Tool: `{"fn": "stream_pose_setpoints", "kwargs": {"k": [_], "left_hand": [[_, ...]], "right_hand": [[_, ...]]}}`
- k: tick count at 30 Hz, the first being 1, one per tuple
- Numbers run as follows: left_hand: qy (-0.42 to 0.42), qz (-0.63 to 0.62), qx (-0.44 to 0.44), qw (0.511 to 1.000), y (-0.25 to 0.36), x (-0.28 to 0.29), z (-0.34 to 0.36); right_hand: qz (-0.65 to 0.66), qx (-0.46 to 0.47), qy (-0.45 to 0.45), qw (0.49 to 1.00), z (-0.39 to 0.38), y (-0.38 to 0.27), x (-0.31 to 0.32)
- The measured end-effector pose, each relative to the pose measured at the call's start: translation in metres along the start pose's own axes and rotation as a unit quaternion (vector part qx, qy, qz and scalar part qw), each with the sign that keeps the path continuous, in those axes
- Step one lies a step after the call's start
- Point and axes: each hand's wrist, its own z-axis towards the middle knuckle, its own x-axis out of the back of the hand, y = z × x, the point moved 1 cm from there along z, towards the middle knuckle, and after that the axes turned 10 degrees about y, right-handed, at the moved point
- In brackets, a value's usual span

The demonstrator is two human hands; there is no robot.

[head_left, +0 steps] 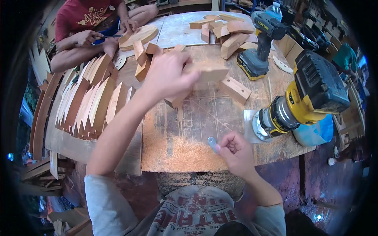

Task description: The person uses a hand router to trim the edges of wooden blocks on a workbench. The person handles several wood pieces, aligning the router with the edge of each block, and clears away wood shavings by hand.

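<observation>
My left hand (171, 72) is raised over the middle of the table, its fingers closed on a wooden block (214, 74). Motion blurs both the hand and the block. Low over the sawdust, my right hand (236, 155) pinches a small flat grey metal piece (212, 141) with a rounded end, between thumb and curled fingers. Just right of the held block lies another wooden block (236, 90) with holes in its face. Partly covered by my left wrist, one more block (175, 101) rests on the table.
A yellow-black cordless router (281, 118) stands at the right, with a cordless drill (262, 43) behind it. Stacked angled wood pieces (92, 98) fill the left side. More blocks (234, 41) pile up at the back. A co-worker's hand (87, 38) holds a tool beside a round board (143, 35).
</observation>
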Motion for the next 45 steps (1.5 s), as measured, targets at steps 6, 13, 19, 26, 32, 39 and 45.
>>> {"fn": "stream_pose_setpoints", "kwargs": {"k": [6, 13, 19, 26, 32, 39, 45], "left_hand": [[0.094, -0.07, 0.079, 0.99, -0.022, -0.051, 0.098], [0.357, -0.114, 0.206, 0.904, -0.068, -0.116, 0.168], [0.132, -0.34, 0.277, 0.889, -0.105, -0.178, 0.19], [-0.082, 0.07, 0.042, 0.993, -0.139, -0.098, 0.176], [-0.216, 0.375, -0.032, 0.901, -0.114, -0.073, 0.077], [-0.09, 0.132, 0.033, 0.987, -0.084, -0.047, 0.077], [-0.021, -0.057, -0.098, 0.993, 0.032, -0.004, 0.038]], "right_hand": [[-0.001, 0.039, 0.022, 0.999, -0.005, 0.004, 0.002], [0.025, 0.044, 0.044, 0.998, -0.008, 0.015, 0.002], [0.056, 0.028, 0.056, 0.996, -0.009, 0.012, 0.001], [0.064, 0.028, 0.072, 0.995, -0.008, 0.012, 0.005], [0.079, 0.033, 0.054, 0.995, -0.011, 0.008, 0.004], [0.086, 0.056, 0.084, 0.991, -0.011, 0.005, 0.003], [0.14, 0.076, 0.141, 0.977, -0.011, 0.007, 0.009]]}}
